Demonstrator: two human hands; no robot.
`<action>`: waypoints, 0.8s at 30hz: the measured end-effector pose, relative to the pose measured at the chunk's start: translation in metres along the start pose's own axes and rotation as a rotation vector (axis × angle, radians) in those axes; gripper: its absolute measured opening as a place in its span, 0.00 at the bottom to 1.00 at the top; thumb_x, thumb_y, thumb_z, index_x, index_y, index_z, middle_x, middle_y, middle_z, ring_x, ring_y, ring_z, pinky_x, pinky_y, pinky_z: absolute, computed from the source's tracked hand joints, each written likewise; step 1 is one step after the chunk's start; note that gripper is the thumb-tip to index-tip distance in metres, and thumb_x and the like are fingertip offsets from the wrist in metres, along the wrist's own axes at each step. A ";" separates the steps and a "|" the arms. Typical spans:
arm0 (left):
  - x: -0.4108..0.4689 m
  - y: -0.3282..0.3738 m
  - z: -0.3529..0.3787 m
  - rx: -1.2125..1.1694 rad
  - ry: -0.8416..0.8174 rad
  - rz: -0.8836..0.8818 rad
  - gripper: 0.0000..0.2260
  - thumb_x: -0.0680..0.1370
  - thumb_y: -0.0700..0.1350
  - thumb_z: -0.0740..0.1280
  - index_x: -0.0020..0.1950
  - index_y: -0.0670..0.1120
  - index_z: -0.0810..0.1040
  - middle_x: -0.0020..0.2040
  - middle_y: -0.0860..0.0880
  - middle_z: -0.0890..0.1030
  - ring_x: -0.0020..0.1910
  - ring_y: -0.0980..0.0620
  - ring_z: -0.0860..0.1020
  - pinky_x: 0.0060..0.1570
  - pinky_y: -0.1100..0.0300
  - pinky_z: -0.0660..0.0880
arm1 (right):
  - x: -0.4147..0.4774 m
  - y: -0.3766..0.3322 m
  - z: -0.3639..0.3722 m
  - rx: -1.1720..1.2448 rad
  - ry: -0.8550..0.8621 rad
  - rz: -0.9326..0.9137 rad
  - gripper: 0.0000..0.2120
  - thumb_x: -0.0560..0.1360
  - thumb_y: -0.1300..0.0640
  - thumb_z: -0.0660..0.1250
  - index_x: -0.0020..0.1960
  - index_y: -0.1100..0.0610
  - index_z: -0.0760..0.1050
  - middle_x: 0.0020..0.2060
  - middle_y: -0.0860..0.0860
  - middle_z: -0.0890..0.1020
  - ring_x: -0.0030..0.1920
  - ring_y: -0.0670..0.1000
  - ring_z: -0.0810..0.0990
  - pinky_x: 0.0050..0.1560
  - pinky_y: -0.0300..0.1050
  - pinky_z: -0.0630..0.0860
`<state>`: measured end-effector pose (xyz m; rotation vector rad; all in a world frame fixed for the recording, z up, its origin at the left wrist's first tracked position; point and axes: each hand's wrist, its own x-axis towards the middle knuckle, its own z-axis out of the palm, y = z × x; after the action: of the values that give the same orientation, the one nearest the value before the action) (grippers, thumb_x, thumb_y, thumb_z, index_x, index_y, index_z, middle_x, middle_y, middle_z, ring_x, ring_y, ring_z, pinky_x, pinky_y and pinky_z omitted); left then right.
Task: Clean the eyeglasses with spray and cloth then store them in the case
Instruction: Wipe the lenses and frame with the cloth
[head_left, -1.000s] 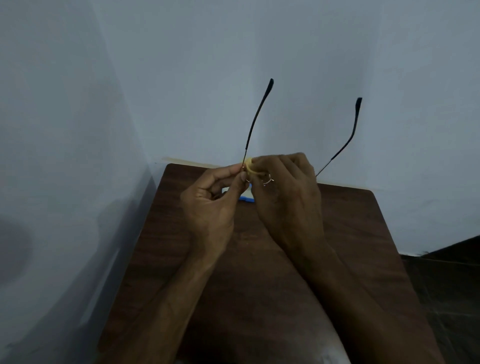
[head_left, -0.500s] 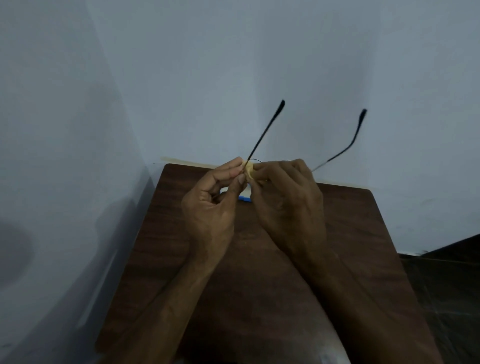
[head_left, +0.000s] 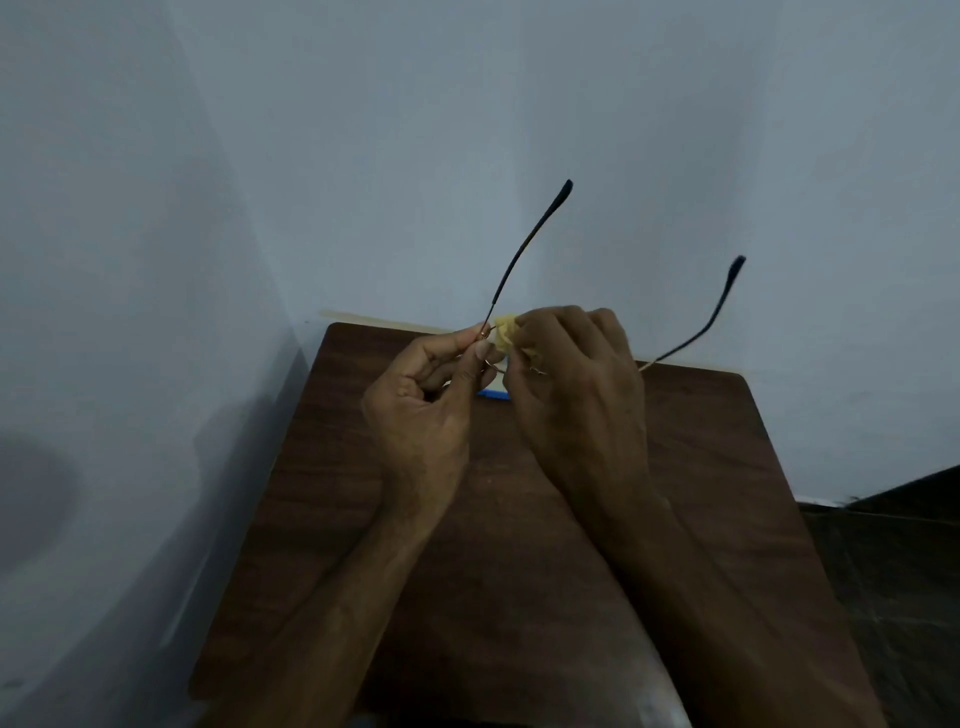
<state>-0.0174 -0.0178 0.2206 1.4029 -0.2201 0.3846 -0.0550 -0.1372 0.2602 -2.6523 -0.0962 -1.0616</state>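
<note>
Pale blue-grey walls (head_left: 467, 104) meet in a corner on my feed, and a dark wood-grain desk (head_left: 701, 467) is pushed up against them. A cream strip (head_left: 384, 321) runs along the foot of the back wall just behind the desk's far edge. Dark floor (head_left: 893, 571) shows at the lower right. The light is dim.

Both hands are raised over the far part of the desk, close together, with the eyeglasses (head_left: 498, 296) held between them in the air, clear of the desk. The left hand (head_left: 421, 410) pinches the thin metal frame between thumb and forefinger, right at the base of the taller temple (head_left: 545, 218); its other fingers are curled in toward the palm. That temple rises up and to the right against the wall and ends in a dark tip. The other temple (head_left: 711, 325) comes out from behind the right hand and sweeps up to the right, also dark-tipped.

The right hand (head_left: 576, 395) has its fingers bunched around a small yellow cloth (head_left: 506, 332), which is pressed against the front of the frame just beside the left thumb. I can see a sliver of wire rim in the gap between the hands. The lenses themselves are hidden, so I cannot tell which one the cloth is on.

On the desk behind the hands lies a blue-and-white object (head_left: 493, 394), mostly covered; I cannot say what it is.
</note>
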 end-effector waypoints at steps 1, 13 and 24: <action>-0.001 0.000 0.002 -0.009 -0.002 -0.001 0.12 0.78 0.36 0.74 0.60 0.35 0.84 0.54 0.46 0.88 0.53 0.53 0.88 0.52 0.61 0.84 | 0.002 0.000 0.001 0.011 0.002 0.015 0.04 0.77 0.60 0.72 0.50 0.59 0.79 0.48 0.54 0.83 0.48 0.54 0.76 0.46 0.49 0.74; 0.002 -0.010 0.000 0.009 -0.065 -0.044 0.11 0.79 0.39 0.75 0.60 0.40 0.85 0.54 0.46 0.89 0.55 0.49 0.88 0.54 0.48 0.86 | 0.002 0.004 0.000 0.116 0.012 0.135 0.07 0.77 0.59 0.74 0.54 0.57 0.79 0.46 0.50 0.83 0.48 0.49 0.75 0.46 0.43 0.71; 0.009 -0.009 -0.004 -0.017 -0.008 -0.069 0.11 0.79 0.37 0.74 0.61 0.36 0.84 0.55 0.45 0.88 0.54 0.48 0.88 0.52 0.47 0.86 | -0.011 0.008 -0.002 -0.002 -0.072 -0.020 0.09 0.75 0.68 0.72 0.53 0.59 0.80 0.52 0.54 0.81 0.49 0.53 0.75 0.48 0.46 0.72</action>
<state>-0.0060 -0.0139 0.2152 1.3920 -0.1802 0.3197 -0.0629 -0.1453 0.2519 -2.6970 -0.1360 -0.9733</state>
